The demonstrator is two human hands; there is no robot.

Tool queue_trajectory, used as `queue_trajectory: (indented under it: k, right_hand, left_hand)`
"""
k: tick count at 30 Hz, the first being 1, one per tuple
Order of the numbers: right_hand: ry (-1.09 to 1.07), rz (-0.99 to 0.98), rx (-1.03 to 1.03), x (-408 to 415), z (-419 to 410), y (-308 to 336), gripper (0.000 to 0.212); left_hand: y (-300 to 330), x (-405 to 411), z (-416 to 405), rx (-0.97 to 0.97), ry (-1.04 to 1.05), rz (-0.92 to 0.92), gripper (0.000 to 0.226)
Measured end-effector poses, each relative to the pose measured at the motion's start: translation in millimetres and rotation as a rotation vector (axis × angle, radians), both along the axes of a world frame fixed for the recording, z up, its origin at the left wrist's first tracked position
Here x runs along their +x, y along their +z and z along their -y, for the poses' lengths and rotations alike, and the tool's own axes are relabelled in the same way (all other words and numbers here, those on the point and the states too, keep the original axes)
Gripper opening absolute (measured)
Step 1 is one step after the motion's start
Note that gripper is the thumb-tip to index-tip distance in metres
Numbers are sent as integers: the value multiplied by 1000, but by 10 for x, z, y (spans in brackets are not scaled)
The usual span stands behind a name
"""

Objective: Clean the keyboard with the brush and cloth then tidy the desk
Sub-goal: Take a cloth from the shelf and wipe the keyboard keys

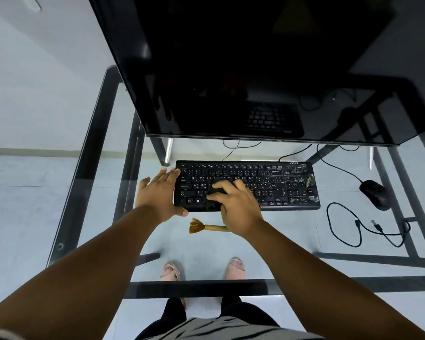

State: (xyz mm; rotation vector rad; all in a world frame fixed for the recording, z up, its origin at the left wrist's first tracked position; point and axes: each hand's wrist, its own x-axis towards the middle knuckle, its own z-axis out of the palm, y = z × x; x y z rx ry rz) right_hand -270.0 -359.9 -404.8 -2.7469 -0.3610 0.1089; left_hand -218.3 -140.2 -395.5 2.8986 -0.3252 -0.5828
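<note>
A black keyboard [275, 185] lies on the glass desk [231, 244] below the monitor. My left hand [158, 192] rests flat against the keyboard's left end, fingers spread, thumb at its front corner. My right hand [236, 204] presses a dark cloth [214, 196] onto the keys at the left-centre of the keyboard. A small brush [206, 227] with a wooden handle and brown bristles lies on the glass just in front of the keyboard, its handle end hidden under my right wrist.
A large black monitor [255, 69] looms over the back of the desk. A black mouse [374, 194] sits to the right of the keyboard, with a loose black cable [349, 229] coiled in front of it. Desk frame bars and my feet show through the glass.
</note>
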Motion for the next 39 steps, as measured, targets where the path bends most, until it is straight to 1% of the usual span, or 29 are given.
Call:
queue_trajectory:
  k: [2,6,7,12,14,17,25,29,33,36,39]
  right_hand:
    - [30,6,-23,-6,136,10,50]
    - [-55,31,16,-62,431,-16,45]
    - [-47,40,22,-75,454,-15,43]
    - [203,51,-21,-80,201,50,38]
    - [266,70,-32,-35,17,39,39]
    - [306,83,-53,31,-124,11,40]
    - [251,80,-47,-44,116,-5,40]
    - [296,59,-50,35,-185,45,40]
    - [348,11,-62,84,-459,102,37]
    - [360,14,-65,86,-368,99,35]
    - [301,25,-52,45,-154,54,37]
  left_hand:
    - [-18,-44,-31,-8,-2,6,112]
    - [-37,-99,-70,-2,-41,-21,99]
    - [-37,-106,-91,1,-49,-26,96]
    - [-28,-106,-136,0,-59,-50,89]
    - [-24,-108,-132,3,-63,-59,88]
    - [-25,-111,-139,11,-65,-63,88]
    - [-77,-94,-196,-8,-97,-96,92]
    - [-129,-83,-278,-27,-122,-102,97]
    - [-156,-109,-316,-5,-130,-86,97]
    - [-158,-102,-353,23,-135,-80,98]
    - [-131,-85,-347,34,-145,-95,99]
